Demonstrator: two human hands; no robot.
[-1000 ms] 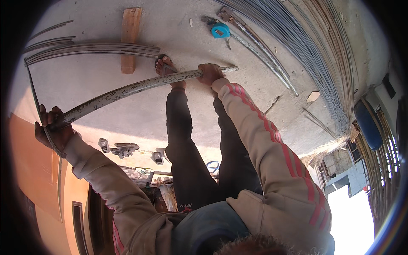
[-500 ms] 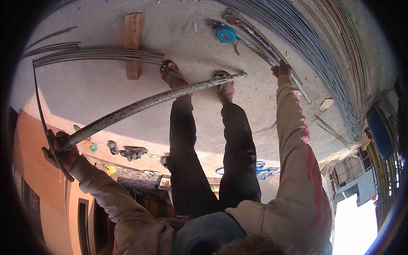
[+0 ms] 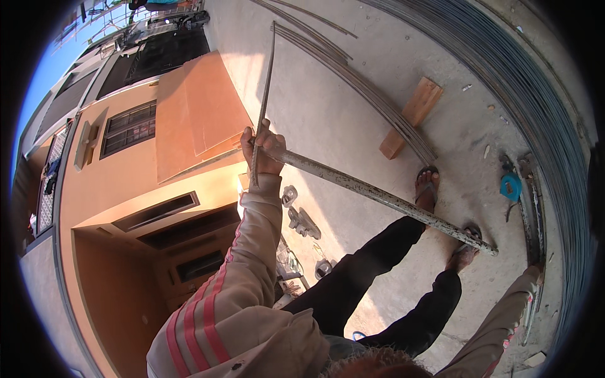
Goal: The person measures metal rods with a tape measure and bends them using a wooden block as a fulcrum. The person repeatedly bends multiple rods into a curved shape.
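My left hand (image 3: 261,148) is closed around the upper end of a long grey, paint-flecked metal pipe (image 3: 378,195). The same hand holds a thin steel rod (image 3: 265,94) that runs up and away from it. The pipe slants down to its far end beside my right sandalled foot (image 3: 466,242). My right hand (image 3: 534,272) reaches low to thin rods (image 3: 532,227) lying on the concrete beside the wire coils. Its fingers are too small and hidden to read. My left foot (image 3: 427,186) stands just behind the pipe.
A blue tape measure (image 3: 510,186) lies by the rods. A wooden block (image 3: 413,116) sits under a bundle of long rods (image 3: 372,94). Large coils of steel wire (image 3: 535,94) curve along the right. Small metal parts (image 3: 302,220) lie near an orange building (image 3: 126,189).
My right hand left the pipe and went down to the rods on the ground. My left hand kept the pipe and rod. The view has swung round.
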